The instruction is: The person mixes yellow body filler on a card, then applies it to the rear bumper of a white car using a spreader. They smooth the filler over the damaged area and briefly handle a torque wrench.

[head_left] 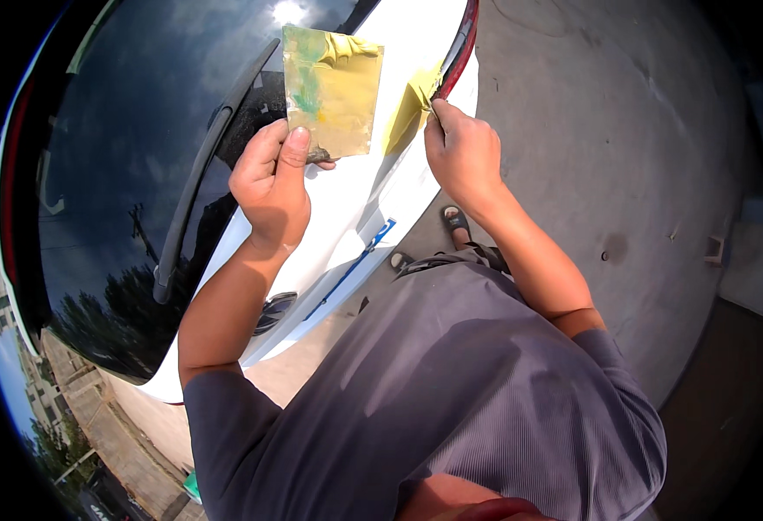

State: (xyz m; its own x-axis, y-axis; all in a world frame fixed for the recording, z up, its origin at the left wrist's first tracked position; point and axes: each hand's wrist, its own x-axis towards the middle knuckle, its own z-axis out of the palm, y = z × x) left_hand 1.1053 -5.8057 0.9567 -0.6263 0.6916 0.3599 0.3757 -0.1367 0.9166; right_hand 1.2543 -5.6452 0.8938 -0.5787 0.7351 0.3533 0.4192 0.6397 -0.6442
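Note:
My left hand [276, 178] is closed on the lower edge of a square putty board [338, 108], thumb on its face. Green and yellow stains cover the board, and a thick ridge of yellow putty [347, 50] lies along its top edge. My right hand [467, 149] pinches a thin putty spreader [427, 101], mostly hidden by the fingers and smeared yellow. It is at a yellow putty patch [403, 122] on the white car body [351, 193], just below the red tail light [460, 62]. Whether the spreader's edge touches the patch is hard to make out.
The dark rear window [130, 174] with its wiper [195, 187] lies left of my left hand. A round emblem [275, 313] and blue lettering [351, 267] sit on the car's rear. Grey concrete ground [607, 174] spreads to the right, with my sandalled foot [456, 217] below.

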